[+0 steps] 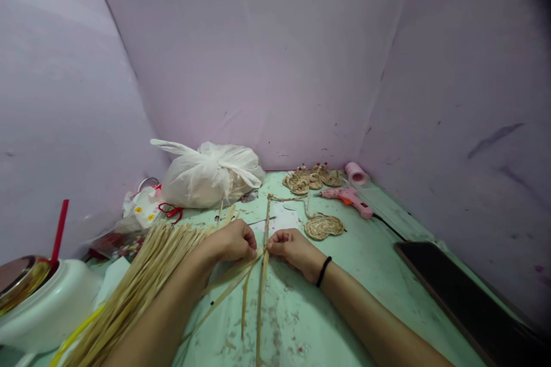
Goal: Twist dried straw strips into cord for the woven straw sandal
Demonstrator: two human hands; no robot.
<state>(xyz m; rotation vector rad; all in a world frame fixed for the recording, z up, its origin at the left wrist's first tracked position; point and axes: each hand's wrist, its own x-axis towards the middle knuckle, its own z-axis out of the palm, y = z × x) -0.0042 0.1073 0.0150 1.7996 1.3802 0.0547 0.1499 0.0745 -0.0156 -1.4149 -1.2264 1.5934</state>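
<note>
My left hand [235, 242] and my right hand [293, 249] meet at the middle of the green table [370, 252], both pinching a few tan straw strips [262, 281] where they cross. One strip runs up from the pinch toward the back, the others trail down toward me. My right wrist wears a black band. A thick bundle of straw strips [142, 284] lies under my left forearm, slanting to the lower left.
A tied white plastic bag [210, 175] sits at the back left. Woven straw coils [312, 179] and a braided heart piece [323, 226] lie behind my hands, next to a pink glue gun [348, 199] and pink roll [355, 173]. A white jar [43, 298] stands left, a dark slab [465, 298] right.
</note>
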